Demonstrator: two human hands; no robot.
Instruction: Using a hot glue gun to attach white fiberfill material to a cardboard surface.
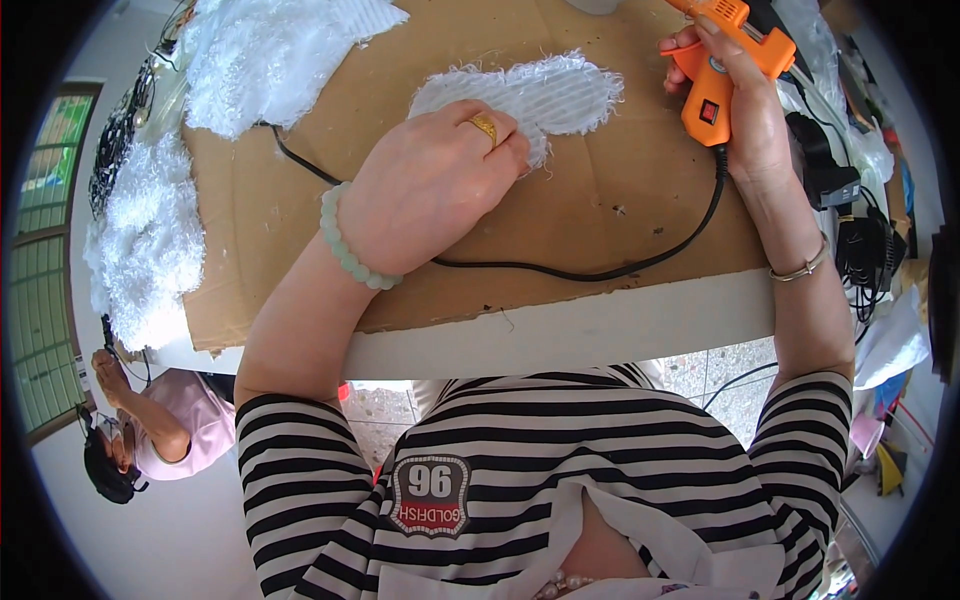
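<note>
Your left hand [432, 185] lies palm down with its fingers curled, pressing on the near end of the white fuzzy sole-shaped piece [545, 95], which rests on the brown cardboard sheet [600, 210] covering the white table [600, 325]. The piece stretches away from that hand toward the upper right, so most of it shows beyond your knuckles. Your right hand [745, 110] is well apart from the left, off to the right of the piece, and is wrapped tight round the grip of the orange glue gun [722, 60]; the gun's body sits just beside the far end of the piece without touching it. From the bottom of the gun's handle a black cord [600, 270] loops down across the cardboard and passes under your left wrist. More white fluffy fabric [265, 60] is heaped at the upper left of the cardboard, with another heap [145, 240] hanging off the table's left edge. Another person [150, 430] is at the lower left, beyond the table.
</note>
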